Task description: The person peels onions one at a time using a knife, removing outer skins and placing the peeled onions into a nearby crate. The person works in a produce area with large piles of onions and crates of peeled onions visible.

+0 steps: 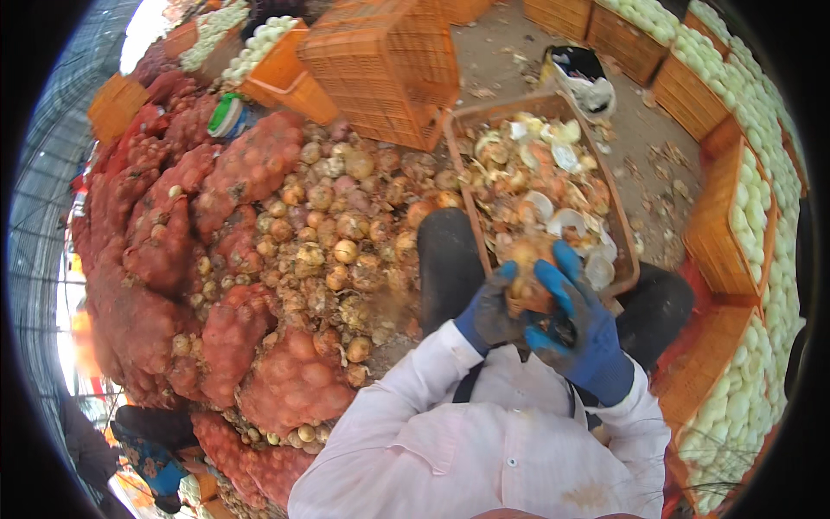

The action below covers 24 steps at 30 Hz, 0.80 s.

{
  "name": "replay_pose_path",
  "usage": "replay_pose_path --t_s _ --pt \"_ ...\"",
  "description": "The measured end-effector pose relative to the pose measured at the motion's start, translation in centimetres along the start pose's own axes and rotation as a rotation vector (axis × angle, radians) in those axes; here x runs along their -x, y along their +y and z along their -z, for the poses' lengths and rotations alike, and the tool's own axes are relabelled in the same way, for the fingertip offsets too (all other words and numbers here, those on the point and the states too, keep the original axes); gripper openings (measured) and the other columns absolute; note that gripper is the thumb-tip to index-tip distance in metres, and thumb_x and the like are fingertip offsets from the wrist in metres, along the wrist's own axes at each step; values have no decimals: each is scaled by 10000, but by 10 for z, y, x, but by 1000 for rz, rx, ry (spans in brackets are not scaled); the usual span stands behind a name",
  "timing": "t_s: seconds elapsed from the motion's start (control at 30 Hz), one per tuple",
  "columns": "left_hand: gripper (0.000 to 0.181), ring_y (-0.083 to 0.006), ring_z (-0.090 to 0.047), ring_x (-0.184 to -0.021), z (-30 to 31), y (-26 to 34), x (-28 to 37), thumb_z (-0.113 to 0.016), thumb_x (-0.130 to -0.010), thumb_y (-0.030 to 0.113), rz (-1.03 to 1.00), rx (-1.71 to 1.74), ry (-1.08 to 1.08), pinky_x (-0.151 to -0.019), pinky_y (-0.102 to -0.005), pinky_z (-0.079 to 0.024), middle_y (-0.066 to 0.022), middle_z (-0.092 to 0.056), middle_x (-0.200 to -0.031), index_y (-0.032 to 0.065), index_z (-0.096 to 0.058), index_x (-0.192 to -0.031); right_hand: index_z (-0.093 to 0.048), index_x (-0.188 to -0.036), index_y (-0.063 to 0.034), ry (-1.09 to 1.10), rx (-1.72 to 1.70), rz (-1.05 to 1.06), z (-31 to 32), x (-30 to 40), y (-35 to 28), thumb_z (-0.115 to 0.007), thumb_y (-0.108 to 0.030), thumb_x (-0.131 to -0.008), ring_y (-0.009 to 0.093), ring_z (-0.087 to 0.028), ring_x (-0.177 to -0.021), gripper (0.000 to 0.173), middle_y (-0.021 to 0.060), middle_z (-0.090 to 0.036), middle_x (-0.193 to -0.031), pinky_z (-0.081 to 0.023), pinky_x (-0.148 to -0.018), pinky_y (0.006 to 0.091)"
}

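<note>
A yellow-brown onion [533, 276] is held between my two gloved hands, over the near end of a brown plastic crate [622, 214] of onion skins and peelings [519, 159]. My left hand [494, 314], in a blue and grey glove, grips its left side. The blue-gloved right hand [577, 327] curls round the right side, fingers bent over it. Something dark shows under the right fingers; whether it is a tool I cannot tell. Unpeeled loose onions [345, 251] lie in a heap left of my knee.
Red mesh sacks of onions [295, 379] are piled at the left. An empty-looking orange crate [382, 71] stands beyond the heap. Orange crates of peeled onions [752, 214] line the right. A white bag [587, 94] sits beyond the peelings crate. Part of another person [149, 454] shows lower left.
</note>
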<state>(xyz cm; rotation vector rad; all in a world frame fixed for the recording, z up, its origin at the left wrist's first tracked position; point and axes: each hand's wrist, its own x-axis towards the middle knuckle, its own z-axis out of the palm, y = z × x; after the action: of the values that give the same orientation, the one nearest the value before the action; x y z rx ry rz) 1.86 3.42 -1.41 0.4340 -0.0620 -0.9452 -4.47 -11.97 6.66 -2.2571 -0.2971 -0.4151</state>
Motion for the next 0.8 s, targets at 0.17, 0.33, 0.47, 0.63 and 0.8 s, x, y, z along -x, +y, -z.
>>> replay_pose_path --t_s 0.17,0.33,0.47,0.63,0.8 --pt "874 -356 -452 -1326 16 -1 13 -724 -801 383 -135 116 15 -1116 -493 -377 -201 -423 -1452 17 -300 -1471 -445 -1413 -65 -147 269 -54 22 8 15 -726 -149 -770 324 -674 -925 706 178 -578 -1277 -554 -721 367" --pt "920 -318 -537 -1240 10 16 8 -807 -718 380 -245 -260 158 -1055 -437 -465 -178 -496 -1358 10 -345 -1422 -421 -1426 -33 -274 375 2 27 14 17 -687 -153 -784 255 -698 -842 706 161 -591 -1251 -548 -634 348" --pt "835 -287 -578 -1189 4 12 12 -821 -723 269 -326 -362 228 -1029 -411 -491 -153 -554 -1295 18 -388 -1392 -409 -1435 -29 -232 530 51 15 21 22 -617 -158 -837 207 -697 -797 646 138 -593 -1227 -532 -575 336" --pt "786 -245 -582 -1176 -2 -2 13 -827 -723 162 -460 -630 306 -1014 -387 -498 -135 -570 -1281 13 -411 -1372 -416 -1424 -17 -312 579 -90 -2 15 24 -578 -167 -864 200 -682 -762 603 118 -590 -1169 -525 -570 340" --pt "757 -257 -582 -1179 18 3 20 -792 -764 201 -203 -502 320 -1004 -370 -486 -133 -561 -1304 6 -405 -1384 -437 -1409 -46 -241 610 -57 -11 15 46 -593 -173 -854 224 -670 -766 590 110 -600 -1148 -529 -600 356"
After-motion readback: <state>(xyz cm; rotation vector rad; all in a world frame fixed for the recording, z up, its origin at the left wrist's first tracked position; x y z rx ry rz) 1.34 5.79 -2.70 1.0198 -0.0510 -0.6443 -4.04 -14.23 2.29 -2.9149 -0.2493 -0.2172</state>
